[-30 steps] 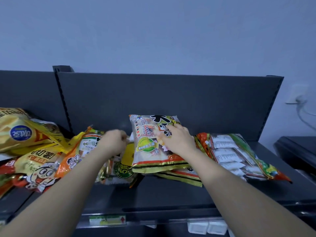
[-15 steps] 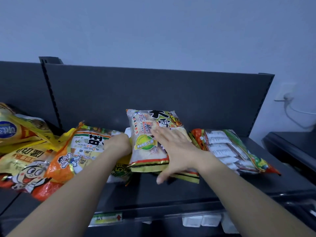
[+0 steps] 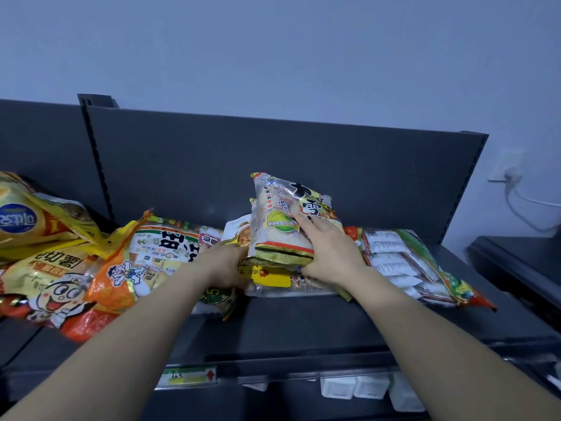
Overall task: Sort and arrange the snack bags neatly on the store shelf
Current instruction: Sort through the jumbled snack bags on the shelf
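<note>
A dark grey shelf (image 3: 303,323) with a tall back panel stands against a pale blue wall (image 3: 273,56). The right hand (image 3: 328,253) grips a cracker bag (image 3: 282,214) at mid-shelf: its fingers are spread on the front and its thumb is hooked under the lower edge. The left hand (image 3: 226,262) is curled against the bag's lower left corner with its fingers hidden, so I cannot tell whether it grips.

The cracker bag is tilted up, top toward 12 o'clock, with its lower edge resting on a flat bag (image 3: 273,279) that bears a yellow label. It has a clear front showing pale contents, a green round badge, black characters and a gold-and-red band along the bottom.

At 3 o'clock, touching the pile, lies a clear bag (image 3: 394,259) holding rows of small white packets. At 9 o'clock lies an orange bag (image 3: 145,262) printed with a cartoon boy, and beyond it are overlapping yellow bags (image 3: 36,226). At 7 o'clock a price tag (image 3: 189,376) sits on the shelf's front rail.
</note>
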